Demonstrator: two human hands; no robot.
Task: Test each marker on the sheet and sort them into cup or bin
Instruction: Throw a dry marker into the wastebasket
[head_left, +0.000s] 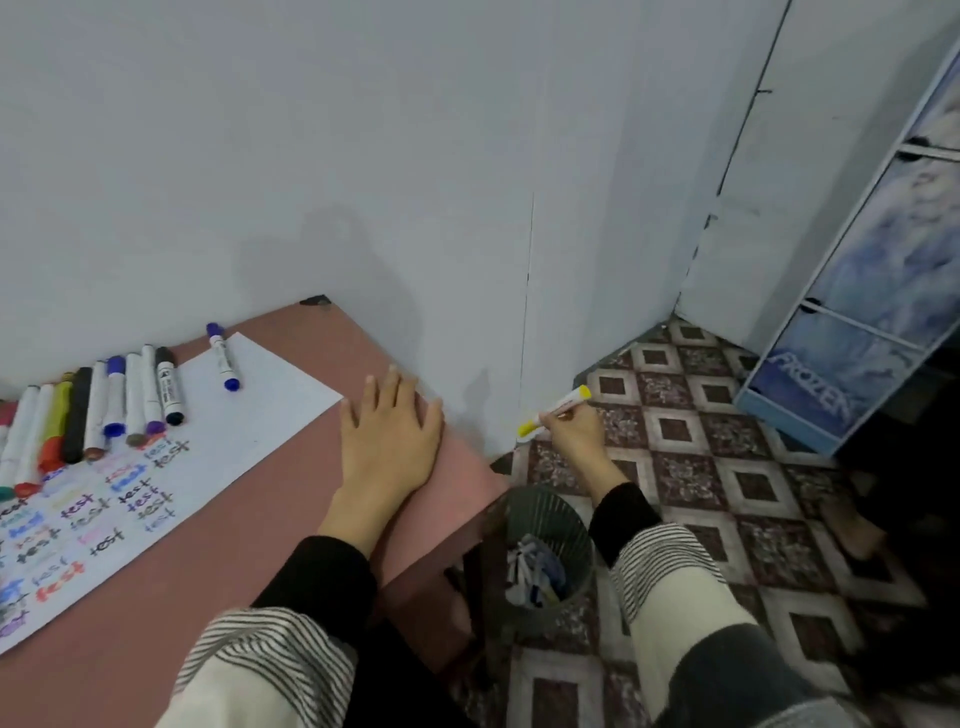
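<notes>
Head view shows the right hand (571, 434) pinching a smooth yellow marker (555, 411) out past the table edge, above the tiled floor and beyond the mesh bin (545, 525). It looks bound for the bin; next, bring it over the round rim and let go. The left hand (389, 431) lies flat and open on the pink table (291, 525), beside the paper sheet (249, 415).

We see soft, even, rather dim indoor light with a cool grey cast. A faint broad shadow lies on the wall (332, 249) at centre frame, above the worktop (218, 561). No glare anywhere. Wide-angle bending curves the door edge (748, 130) in the upper right. The cabinet (857, 291) at the right edge smears with blur; the lower right corner falls dark.
</notes>
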